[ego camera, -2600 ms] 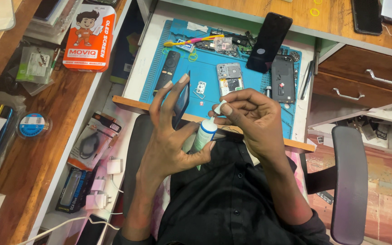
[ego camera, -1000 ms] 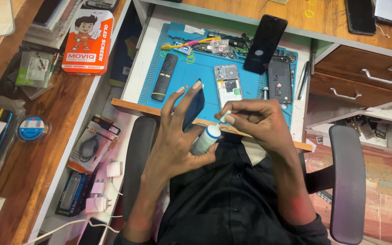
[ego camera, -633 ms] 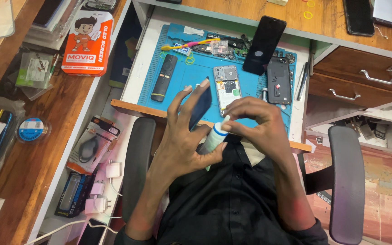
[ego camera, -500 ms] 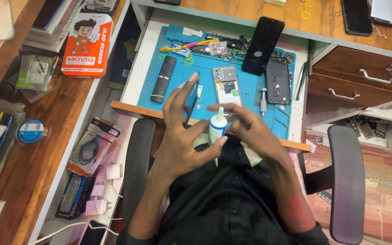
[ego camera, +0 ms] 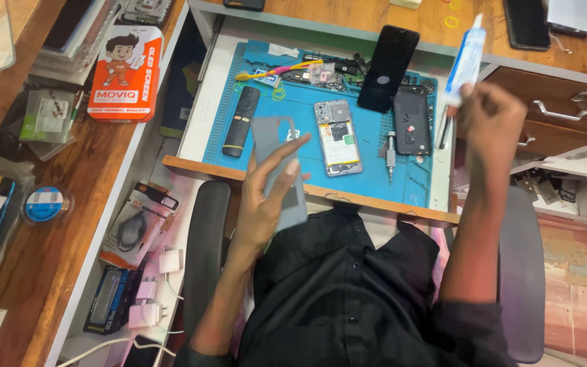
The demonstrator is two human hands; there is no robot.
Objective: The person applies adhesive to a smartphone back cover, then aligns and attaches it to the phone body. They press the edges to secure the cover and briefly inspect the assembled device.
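My left hand (ego camera: 266, 197) holds a grey phone back cover (ego camera: 281, 166) upright above the front edge of the blue work mat (ego camera: 293, 109). My right hand (ego camera: 494, 126) is raised to the right, over the drawer's right side, and grips a white and blue glue tube (ego camera: 463, 64) with its nozzle pointing up. An opened phone (ego camera: 338, 136) with its insides showing lies on the mat between the hands.
On the mat lie a black remote (ego camera: 240, 121), a small screwdriver (ego camera: 390, 153), a black phone back (ego camera: 412, 122), a dark phone (ego camera: 388, 68) and loose parts. An orange box (ego camera: 125, 75) sits left; wooden drawers (ego camera: 565, 115) right. Chargers and packages lie lower left.
Earlier both hands were together at the cover with the tube against it. Now my right hand has swung up and to the right with the tube; my left hand keeps the cover.
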